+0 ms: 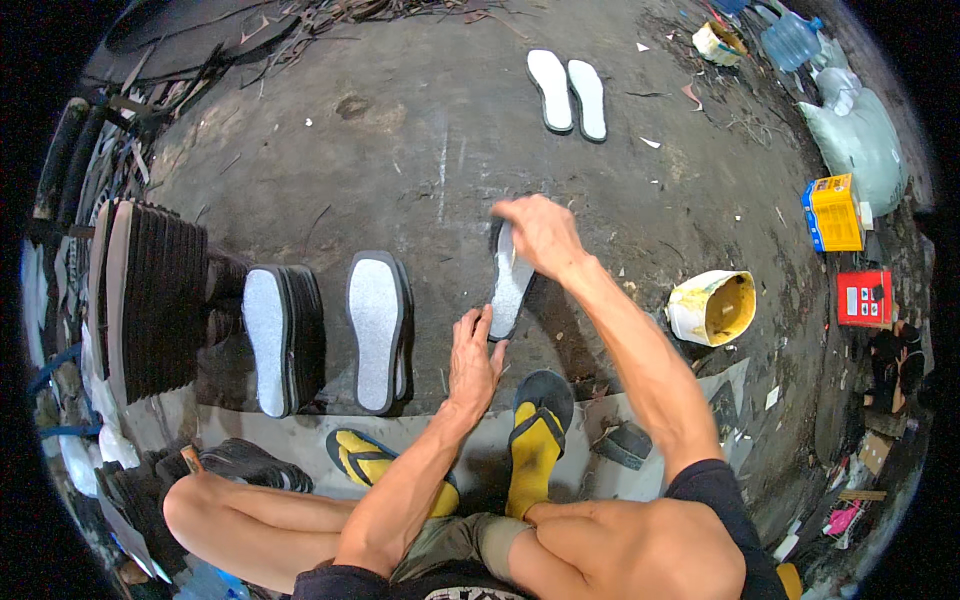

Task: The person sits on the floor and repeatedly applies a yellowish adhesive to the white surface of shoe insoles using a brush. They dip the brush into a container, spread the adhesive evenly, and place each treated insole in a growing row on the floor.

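Observation:
Before me on the ground lies a shoe sole (511, 292) with a pale grey top and a dark rim. My left hand (473, 362) grips its near end between thumb and fingers. Over the far end, my right hand (541, 236) is closed with its fingers curled down; whether it holds anything small is hidden. To the left stand a short stack of grey-topped soles (375, 330) and a taller stack (267, 340). On the right sits a white tub (686, 312), its inside coated with yellow residue.
Two white-topped soles (551, 92) lie farther off. A tall pile of dark soles (160, 300) stands at far left. Along the right are a yellow box (833, 213), a red box (864, 298), a pale sack (860, 150) and a blue water jug (792, 42). My sandalled feet (538, 450) are close by.

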Demonstrator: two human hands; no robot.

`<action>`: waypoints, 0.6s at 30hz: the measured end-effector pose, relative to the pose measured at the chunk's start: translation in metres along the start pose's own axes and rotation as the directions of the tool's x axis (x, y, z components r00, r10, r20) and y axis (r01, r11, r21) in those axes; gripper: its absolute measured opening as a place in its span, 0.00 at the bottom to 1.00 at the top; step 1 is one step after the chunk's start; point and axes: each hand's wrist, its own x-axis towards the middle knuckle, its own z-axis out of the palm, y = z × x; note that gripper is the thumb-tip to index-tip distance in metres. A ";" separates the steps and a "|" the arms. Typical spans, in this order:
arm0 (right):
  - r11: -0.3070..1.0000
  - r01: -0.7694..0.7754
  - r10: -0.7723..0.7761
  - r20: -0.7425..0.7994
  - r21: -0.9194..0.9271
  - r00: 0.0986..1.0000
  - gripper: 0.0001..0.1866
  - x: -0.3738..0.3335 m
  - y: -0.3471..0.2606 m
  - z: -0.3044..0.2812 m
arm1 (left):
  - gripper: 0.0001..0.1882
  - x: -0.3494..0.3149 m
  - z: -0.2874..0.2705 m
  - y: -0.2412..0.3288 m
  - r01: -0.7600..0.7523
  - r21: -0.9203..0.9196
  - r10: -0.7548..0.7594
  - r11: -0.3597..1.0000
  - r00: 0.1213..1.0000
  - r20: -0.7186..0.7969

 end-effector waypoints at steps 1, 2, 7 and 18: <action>0.983 0.185 -0.181 0.137 -0.016 0.974 0.23 0.004 -0.001 0.002 | 0.39 0.000 0.001 -0.001 0.042 0.004 -0.042 0.999 0.999 0.013; 0.947 0.316 -0.315 0.342 0.055 0.885 0.26 0.008 -0.001 0.001 | 0.38 0.001 0.001 -0.002 0.025 0.005 -0.025 1.000 1.000 -0.004; 0.980 -0.168 0.169 -0.004 0.106 0.986 0.21 0.005 0.010 -0.018 | 0.39 -0.002 -0.001 -0.001 0.030 -0.021 -0.030 0.999 1.000 0.008; 0.901 -0.130 0.127 0.034 0.414 0.991 0.22 -0.155 -0.108 0.016 | 0.25 0.012 -0.051 -0.001 0.242 -0.433 -0.356 0.868 0.912 -0.203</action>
